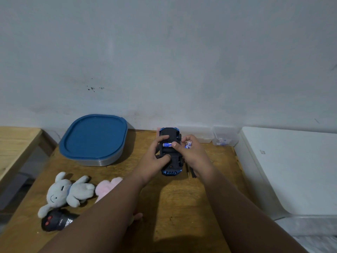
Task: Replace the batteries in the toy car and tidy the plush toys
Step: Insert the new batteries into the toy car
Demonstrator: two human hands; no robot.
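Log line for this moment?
left hand grips upturned black-blue toy car | right hand touches blue cylindrical battery in car, holds white-blue spare battery

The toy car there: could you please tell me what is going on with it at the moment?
A person holds the toy car upside down at the wooden table. The left hand grips its body, while the right hand presses a blue battery into the open compartment and holds a spare battery in its curled fingers. The grey plush, pink plush and black plush lie at the table's left, not yet tidied.
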